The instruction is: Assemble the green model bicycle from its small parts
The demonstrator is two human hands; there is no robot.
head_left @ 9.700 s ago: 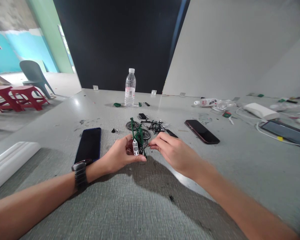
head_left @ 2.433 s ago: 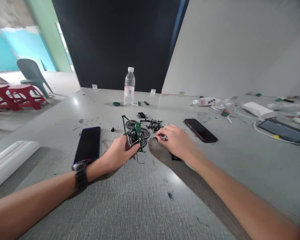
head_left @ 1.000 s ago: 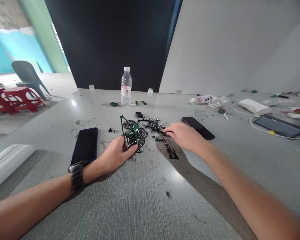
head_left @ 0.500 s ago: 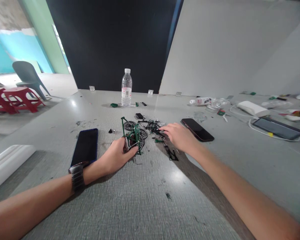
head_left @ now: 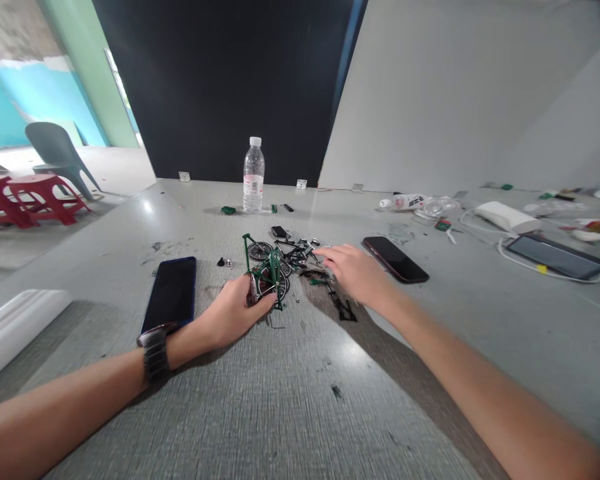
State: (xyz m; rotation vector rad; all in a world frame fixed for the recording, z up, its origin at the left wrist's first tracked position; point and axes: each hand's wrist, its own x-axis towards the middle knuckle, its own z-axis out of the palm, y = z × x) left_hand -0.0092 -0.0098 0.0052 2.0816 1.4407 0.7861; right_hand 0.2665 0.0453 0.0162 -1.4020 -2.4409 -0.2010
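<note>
Partway along, I'd guess: green model bicycle looks mostly together on the table, left hand pinching its lower end. Black bracket-like piece lies loose nearby. Right hand's fingers reach the parts pile; can't tell if they've got anything.

Left hand and right hand bare, forearms too. Left wrist: black watch, segmented band; case seen edge-on, probably dark, can't read dial.
</note>
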